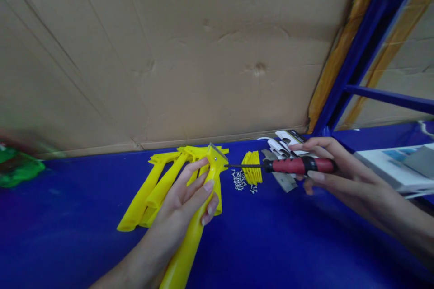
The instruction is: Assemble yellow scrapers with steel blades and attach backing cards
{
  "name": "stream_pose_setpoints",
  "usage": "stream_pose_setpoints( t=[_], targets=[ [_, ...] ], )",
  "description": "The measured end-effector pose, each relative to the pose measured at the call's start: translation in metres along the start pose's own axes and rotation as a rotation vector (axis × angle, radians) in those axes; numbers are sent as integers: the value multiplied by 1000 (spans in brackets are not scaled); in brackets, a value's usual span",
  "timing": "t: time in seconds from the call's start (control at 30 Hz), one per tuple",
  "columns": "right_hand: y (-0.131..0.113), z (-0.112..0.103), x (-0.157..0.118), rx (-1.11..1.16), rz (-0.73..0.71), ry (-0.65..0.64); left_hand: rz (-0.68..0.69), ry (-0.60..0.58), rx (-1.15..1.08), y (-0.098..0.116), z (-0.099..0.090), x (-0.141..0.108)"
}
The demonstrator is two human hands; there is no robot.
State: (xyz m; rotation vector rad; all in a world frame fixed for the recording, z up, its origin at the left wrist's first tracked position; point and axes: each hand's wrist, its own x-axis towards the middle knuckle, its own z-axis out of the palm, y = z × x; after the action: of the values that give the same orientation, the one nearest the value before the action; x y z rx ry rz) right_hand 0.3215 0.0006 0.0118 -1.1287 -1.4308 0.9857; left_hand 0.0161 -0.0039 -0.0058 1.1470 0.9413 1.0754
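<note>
My left hand (190, 198) is wrapped round a yellow scraper handle (185, 253), whose head carries a metal blade and a small screw. In my right hand (332, 169) is a red and black screwdriver (298, 165), pointing left, its tip at the side of the scraper head. Several more yellow handles (142, 198) lie behind my left hand. Small screws and nuts (239, 180) are scattered below the screwdriver shaft, beside a row of yellow plastic pieces (251, 167). Metal blades (285, 181) lie partly under the screwdriver.
The blue table (84, 216) meets a cardboard wall (169, 54) at the back. A blue metal frame (356, 54) rises at the right. White packets (288, 137) lie behind the screwdriver, a white box (389, 162) is at the right, and a green bag (20, 167) at the far left.
</note>
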Motion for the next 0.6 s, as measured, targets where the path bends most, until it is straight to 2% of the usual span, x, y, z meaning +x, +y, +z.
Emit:
stream_pose_setpoints(
  t=[0.13,0.23,0.3,0.43,0.5,0.6],
  targets=[
    [-1,0,1,-58,-46,15,-28,8,-9,0,3,0],
    [3,0,2,-171,24,64,-34,-19,-8,-1,7,-1],
    [4,-1,1,-168,50,49,-31,-3,-18,-1,7,0],
    [3,-5,0,-54,-60,-17,-33,37,-71,1,4,0],
    [1,-6,0,-89,-107,11,-56,-4,-70,2,5,0],
    [-2,-6,0,-207,-78,82,-64,-30,-56,3,7,0]
  ],
)
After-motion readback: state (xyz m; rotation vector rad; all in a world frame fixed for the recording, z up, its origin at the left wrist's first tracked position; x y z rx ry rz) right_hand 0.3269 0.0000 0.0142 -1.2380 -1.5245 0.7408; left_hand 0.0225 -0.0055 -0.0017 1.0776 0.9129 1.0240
